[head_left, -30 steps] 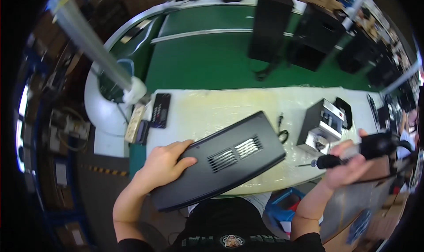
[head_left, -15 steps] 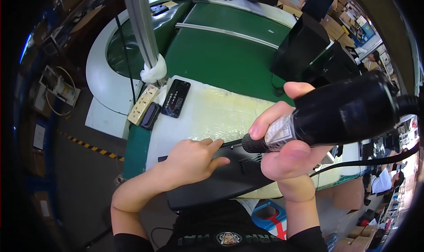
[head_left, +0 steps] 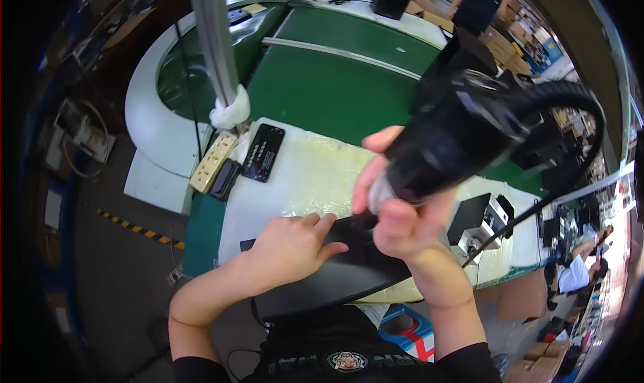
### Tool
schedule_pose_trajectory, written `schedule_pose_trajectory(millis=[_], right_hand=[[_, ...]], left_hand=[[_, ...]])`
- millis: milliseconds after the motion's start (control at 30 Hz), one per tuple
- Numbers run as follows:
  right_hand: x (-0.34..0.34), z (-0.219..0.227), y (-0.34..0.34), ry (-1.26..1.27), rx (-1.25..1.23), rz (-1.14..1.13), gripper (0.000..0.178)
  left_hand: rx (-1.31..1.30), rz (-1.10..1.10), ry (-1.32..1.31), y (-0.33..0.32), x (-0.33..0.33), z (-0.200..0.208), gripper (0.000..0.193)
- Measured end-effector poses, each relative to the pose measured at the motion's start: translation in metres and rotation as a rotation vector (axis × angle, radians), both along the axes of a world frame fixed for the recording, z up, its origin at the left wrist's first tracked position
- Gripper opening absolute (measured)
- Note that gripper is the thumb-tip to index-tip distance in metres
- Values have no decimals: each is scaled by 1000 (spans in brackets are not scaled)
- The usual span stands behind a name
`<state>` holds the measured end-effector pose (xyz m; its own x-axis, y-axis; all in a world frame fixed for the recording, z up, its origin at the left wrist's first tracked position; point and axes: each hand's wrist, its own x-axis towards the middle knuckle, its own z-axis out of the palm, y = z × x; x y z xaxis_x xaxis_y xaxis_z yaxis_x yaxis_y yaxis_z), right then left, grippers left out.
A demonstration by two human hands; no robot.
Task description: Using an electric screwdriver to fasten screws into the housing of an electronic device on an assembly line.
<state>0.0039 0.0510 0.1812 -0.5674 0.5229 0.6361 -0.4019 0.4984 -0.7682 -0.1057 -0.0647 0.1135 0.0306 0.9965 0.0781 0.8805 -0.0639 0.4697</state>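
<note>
My right hand (head_left: 416, 225) grips a black corded electric screwdriver (head_left: 449, 141), its nose tilted down toward a long black plastic housing (head_left: 312, 292). The tool's tip is hidden by its nose and my fingers, so I cannot tell whether it touches the housing. Over the left part of the housing rests my left hand (head_left: 288, 250). Its thumb and forefinger are apart with nothing visible between them, near the housing's far edge; the other fingers are partly hidden.
Left of the work mat (head_left: 308, 175) lie a black remote-like device (head_left: 263, 153), a cream power strip (head_left: 213, 163) and a dark small block (head_left: 226, 180). A metal post (head_left: 216, 47) rises behind. Black-and-silver parts (head_left: 479, 225) sit at right beside the tool's cable (head_left: 537, 205). Green conveyor (head_left: 322, 81) lies beyond.
My right hand has swung the screwdriver to the left, and its body now stands more upright. The parts at right have come into view. My left hand stays in nearly the same place.
</note>
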Motion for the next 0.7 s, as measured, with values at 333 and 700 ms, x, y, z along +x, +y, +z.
schedule_pose_trajectory(millis=[333,700], right_hand=[[-2,-16,21,21,45,342,71],[187,31,75,605,220,-709,40]], left_hand=[[86,8,72,-1,-4,-4,43],[-95,3,-554,-33,-138,-11,47]])
